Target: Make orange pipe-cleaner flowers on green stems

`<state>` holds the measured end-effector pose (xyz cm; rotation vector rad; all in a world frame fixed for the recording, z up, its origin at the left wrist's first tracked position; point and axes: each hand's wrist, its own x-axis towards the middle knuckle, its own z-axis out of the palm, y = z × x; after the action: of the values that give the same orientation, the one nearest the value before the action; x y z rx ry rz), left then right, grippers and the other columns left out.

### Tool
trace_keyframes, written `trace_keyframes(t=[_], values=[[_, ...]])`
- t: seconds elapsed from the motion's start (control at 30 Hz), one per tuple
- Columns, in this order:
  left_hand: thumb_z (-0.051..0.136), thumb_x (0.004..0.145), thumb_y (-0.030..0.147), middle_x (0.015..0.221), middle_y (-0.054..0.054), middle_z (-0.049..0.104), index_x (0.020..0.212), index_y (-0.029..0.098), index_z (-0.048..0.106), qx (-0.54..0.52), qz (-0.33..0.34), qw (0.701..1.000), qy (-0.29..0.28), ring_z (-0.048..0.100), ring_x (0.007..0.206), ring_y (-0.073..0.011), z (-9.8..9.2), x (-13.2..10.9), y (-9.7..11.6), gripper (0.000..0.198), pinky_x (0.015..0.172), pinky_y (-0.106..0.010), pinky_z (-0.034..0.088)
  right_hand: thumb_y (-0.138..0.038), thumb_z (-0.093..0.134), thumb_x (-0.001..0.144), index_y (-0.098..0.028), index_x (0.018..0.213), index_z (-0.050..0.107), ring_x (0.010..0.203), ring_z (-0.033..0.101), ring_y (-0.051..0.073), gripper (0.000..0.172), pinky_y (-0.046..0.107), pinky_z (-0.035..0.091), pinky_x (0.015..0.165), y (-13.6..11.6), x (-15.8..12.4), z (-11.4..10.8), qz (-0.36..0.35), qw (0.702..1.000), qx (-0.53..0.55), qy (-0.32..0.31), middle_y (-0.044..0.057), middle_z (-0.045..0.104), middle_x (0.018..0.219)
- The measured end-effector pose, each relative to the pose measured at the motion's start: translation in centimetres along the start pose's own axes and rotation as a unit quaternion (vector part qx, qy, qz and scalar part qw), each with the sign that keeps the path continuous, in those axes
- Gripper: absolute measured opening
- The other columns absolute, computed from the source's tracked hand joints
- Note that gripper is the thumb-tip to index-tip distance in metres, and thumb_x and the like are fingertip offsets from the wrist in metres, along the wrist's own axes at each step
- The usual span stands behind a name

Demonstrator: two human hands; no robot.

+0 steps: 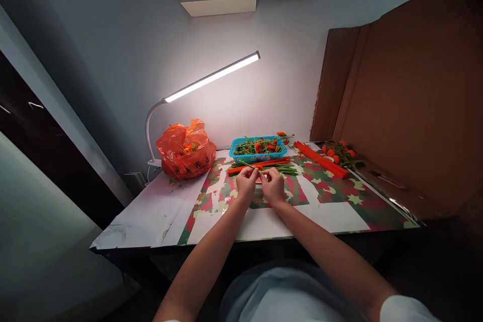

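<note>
The left hand (246,184) and the right hand (273,186) sit close together, fingertips pinched around a thin green stem (247,164) over the table (211,221), just before the orange sticks (234,171); behind those, a blue basket (245,158) holds orange flowers (258,147).

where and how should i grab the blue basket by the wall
Probably by the rim at the left end of the blue basket, coming from the left: orange flowers overhang its right end, and green stems lie along the front.
</note>
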<state>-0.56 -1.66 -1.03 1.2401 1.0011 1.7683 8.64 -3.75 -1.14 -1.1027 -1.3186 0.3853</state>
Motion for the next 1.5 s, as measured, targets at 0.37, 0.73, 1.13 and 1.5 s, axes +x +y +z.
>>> trace_keyframes(t=[0.37,0.73,1.13,1.5], values=[[0.064,0.077,0.039,0.07,-0.002,0.052,0.059,0.017,0.056,0.106,0.16,0.981,-0.002,0.052,0.065,-0.0129,0.3,-1.0,1.5,0.029,0.051,-0.022,0.038,-0.043,0.071,0.066,-0.02,0.058,0.049,0.038,0.021,0.004,0.033,0.02,0.02,0.037,0.0,1.8,-0.6,0.377,0.812,0.383,-0.226,-0.008,0.034,0.044],[0.076,0.061,0.041,0.076,-0.004,0.067,0.072,0.014,0.066,-0.148,-0.084,0.984,-0.049,0.063,0.073,-0.0152,0.1,-0.3,1.4,0.031,0.077,-0.035,0.053,-0.042,0.075,0.058,-0.019,0.064,0.056,0.041,0.028,0.006,0.031,0.022,0.023,0.039,-1.1,1.8,-2.4,0.315,0.883,0.327,-0.118,-0.008,0.037,0.048],[0.083,0.048,0.033,0.071,-0.002,0.066,0.071,0.013,0.064,-0.133,-0.114,0.983,-0.056,0.063,0.068,-0.0142,0.2,-0.3,1.9,0.036,0.077,-0.037,0.054,-0.048,0.07,0.06,-0.018,0.054,0.056,0.054,0.042,0.012,0.033,0.026,0.032,0.053,0.3,1.6,-1.7,0.181,0.963,0.186,-0.074,-0.002,0.052,0.056],[0.07,0.062,0.036,0.068,-0.001,0.063,0.078,0.013,0.065,-0.027,-0.078,0.99,-0.11,0.056,0.057,-0.0105,-0.1,-0.1,1.8,0.028,0.052,-0.024,0.049,-0.042,0.06,0.068,-0.02,0.084,0.065,0.073,0.057,0.016,0.027,0.027,0.043,0.063,0.0,2.4,-2.1,0.164,0.952,0.229,-0.122,0.003,0.066,0.082]])
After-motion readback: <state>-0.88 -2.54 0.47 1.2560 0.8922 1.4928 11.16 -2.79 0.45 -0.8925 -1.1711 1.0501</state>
